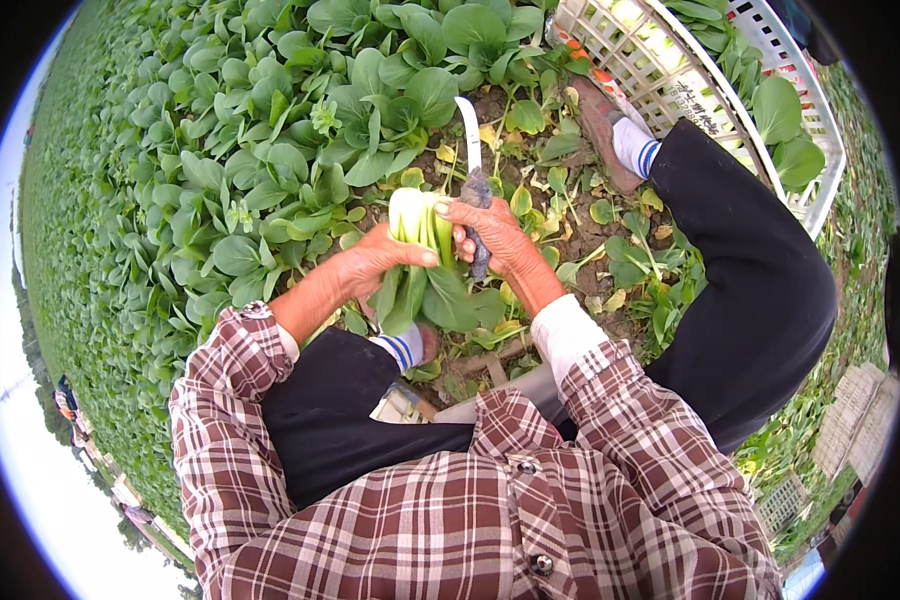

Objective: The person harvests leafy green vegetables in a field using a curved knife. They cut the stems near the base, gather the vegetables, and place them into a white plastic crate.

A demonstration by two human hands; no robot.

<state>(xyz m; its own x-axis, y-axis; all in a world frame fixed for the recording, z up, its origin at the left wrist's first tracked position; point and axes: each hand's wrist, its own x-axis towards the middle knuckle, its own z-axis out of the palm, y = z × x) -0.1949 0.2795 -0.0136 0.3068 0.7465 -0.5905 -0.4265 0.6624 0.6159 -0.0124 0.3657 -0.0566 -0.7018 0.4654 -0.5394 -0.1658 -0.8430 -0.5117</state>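
Note:
A cut head of bok choy (420, 217) hangs upside down in front of me, its pale base up and its green leaves pointing toward my body. My left hand (379, 259) grips its stalks from the left. In my right hand (491, 229) is a curved harvesting knife (469, 135) with a dark wrapped handle, its blade pointing away from me. The thumb of that hand presses on the right side of the stalks. Trimmed and yellowed leaves (525, 199) litter the soil beneath the knife.
Rows of standing bok choy (270, 142) fill the field ahead and left. A white plastic crate (675, 82) bearing writing stands by my right foot (607, 135); another crate (825, 150) with leafy heads is beyond it. Other people (67, 405) appear small at the far left.

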